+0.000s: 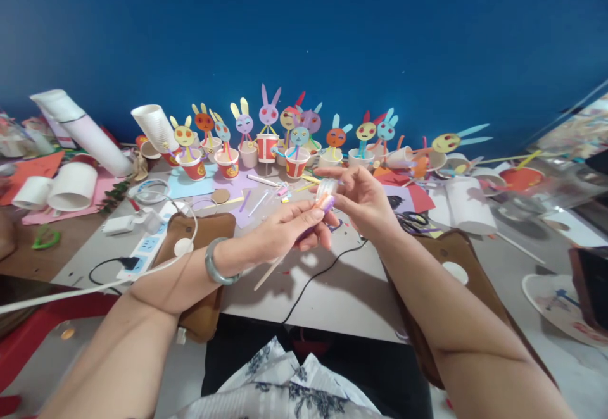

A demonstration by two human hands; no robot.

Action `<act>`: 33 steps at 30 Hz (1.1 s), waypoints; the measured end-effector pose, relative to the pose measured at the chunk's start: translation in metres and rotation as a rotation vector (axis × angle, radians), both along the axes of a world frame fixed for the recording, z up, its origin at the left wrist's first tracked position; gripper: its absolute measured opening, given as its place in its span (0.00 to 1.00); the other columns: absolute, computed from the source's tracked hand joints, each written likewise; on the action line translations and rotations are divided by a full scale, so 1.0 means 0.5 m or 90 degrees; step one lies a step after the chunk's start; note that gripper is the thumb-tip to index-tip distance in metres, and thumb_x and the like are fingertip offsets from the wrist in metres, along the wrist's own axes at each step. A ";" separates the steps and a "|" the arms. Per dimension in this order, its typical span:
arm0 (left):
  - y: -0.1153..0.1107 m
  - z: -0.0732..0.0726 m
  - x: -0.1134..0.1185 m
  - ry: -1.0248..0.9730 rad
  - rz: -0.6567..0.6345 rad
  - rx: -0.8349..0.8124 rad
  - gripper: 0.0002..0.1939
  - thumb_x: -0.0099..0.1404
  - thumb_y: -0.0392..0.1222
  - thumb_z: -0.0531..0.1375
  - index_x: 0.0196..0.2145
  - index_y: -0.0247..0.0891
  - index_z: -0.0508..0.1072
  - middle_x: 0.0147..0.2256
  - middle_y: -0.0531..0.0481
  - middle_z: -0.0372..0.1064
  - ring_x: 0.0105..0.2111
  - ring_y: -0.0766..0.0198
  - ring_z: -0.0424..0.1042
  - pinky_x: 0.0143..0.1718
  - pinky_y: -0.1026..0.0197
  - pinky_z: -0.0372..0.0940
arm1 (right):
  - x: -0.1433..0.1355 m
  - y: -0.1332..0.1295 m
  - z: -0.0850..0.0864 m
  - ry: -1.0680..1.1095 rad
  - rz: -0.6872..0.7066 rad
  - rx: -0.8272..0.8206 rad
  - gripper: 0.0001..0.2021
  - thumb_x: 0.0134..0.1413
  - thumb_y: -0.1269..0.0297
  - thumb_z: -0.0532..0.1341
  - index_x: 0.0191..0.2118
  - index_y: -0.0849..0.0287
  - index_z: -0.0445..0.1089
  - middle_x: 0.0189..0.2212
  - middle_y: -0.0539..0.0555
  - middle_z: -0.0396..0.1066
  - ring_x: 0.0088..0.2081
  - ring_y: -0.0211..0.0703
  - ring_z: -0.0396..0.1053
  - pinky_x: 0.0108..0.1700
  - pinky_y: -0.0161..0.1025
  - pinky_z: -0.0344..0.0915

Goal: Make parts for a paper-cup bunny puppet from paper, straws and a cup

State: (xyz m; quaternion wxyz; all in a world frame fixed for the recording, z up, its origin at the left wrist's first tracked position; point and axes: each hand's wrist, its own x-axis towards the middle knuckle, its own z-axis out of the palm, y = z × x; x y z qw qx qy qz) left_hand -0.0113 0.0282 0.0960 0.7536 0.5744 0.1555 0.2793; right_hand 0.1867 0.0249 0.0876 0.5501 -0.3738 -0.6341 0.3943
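Note:
Both hands meet above the middle of the table. My left hand (297,221) is closed around small orange and purple pieces (327,204), perhaps paper; their exact shape is hidden by the fingers. A pale thin stick (270,273) pokes out below that hand, its upper end out of sight. My right hand (368,200) pinches a small whitish, see-through roll (327,187) that looks like clear tape, touching or just above the coloured pieces. Behind the hands stand several paper cups (297,164) topped with paper rabbit figures (269,113).
A power strip (151,245) with a white cable lies left. Scissors (418,221) rest right of my hands, near white paper cups (468,207). Brown pads (190,318) lie under both forearms. A black cord (316,273) crosses the table; a phone (589,286) is far right.

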 end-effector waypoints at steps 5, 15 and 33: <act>0.004 0.006 -0.002 -0.050 0.007 -0.013 0.20 0.68 0.57 0.61 0.40 0.34 0.71 0.26 0.51 0.72 0.19 0.74 0.58 0.21 0.66 0.51 | -0.003 -0.007 0.003 -0.070 0.017 0.083 0.15 0.52 0.53 0.72 0.41 0.52 0.71 0.65 0.59 0.67 0.64 0.57 0.66 0.62 0.57 0.68; -0.004 0.004 -0.005 -0.035 0.007 0.013 0.15 0.70 0.50 0.57 0.42 0.33 0.71 0.28 0.50 0.72 0.21 0.74 0.58 0.24 0.65 0.53 | -0.008 -0.011 0.001 -0.166 -0.013 0.151 0.11 0.58 0.54 0.69 0.40 0.53 0.72 0.60 0.62 0.72 0.61 0.53 0.71 0.60 0.54 0.69; -0.018 0.008 -0.010 0.092 0.104 0.294 0.23 0.75 0.57 0.51 0.34 0.35 0.71 0.29 0.49 0.72 0.26 0.71 0.64 0.28 0.65 0.59 | 0.006 -0.018 0.025 -0.319 -0.045 0.272 0.10 0.54 0.63 0.68 0.42 0.51 0.69 0.60 0.60 0.72 0.60 0.58 0.71 0.60 0.58 0.68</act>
